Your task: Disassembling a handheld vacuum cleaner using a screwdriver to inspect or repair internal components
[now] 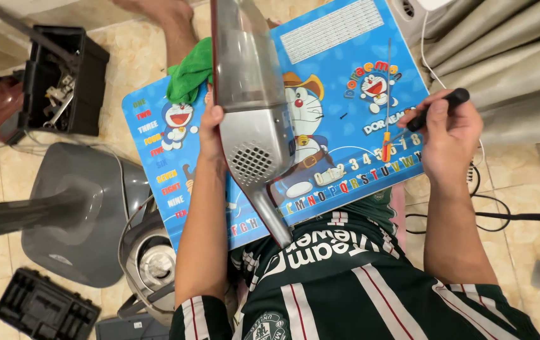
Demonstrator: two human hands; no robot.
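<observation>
Handheld vacuum cleaner (251, 94), grey body with clear dust cup: stands tilted over the blue cartoon-printed lap surface (352, 75), long axis running from the top of the view down toward the person's chest, narrow handle end lowest. Perforated vent grille faces the camera.

Left hand (212, 135): fingers clamped on the vacuum's left edge just beside the grille, thumb on the near face; this hand is the one touching the body and holds it off the surface.

Right hand (449, 135): well apart from the vacuum, to its right, over the lower right corner of the surface. Fingers closed on the black handle of a slim tool (438, 107); the handle slants up to the right, the working end points down-left toward the vacuum, tip small and hard to make out.

Orange-handled screwdriver (387, 101): lies loose on the surface between the two hands, shaft pointing away from the person, handle nearest; just left of the right hand, nearer to it than to the left.

Green cloth (189, 72): bunched at the upper left edge of the surface, beside the vacuum.

Floor items, left: black toolbox (62, 79) with metal parts, grey fan base (84, 214), black tray insert (43, 308). Right: curtain (509, 56), black cable (496, 214).
</observation>
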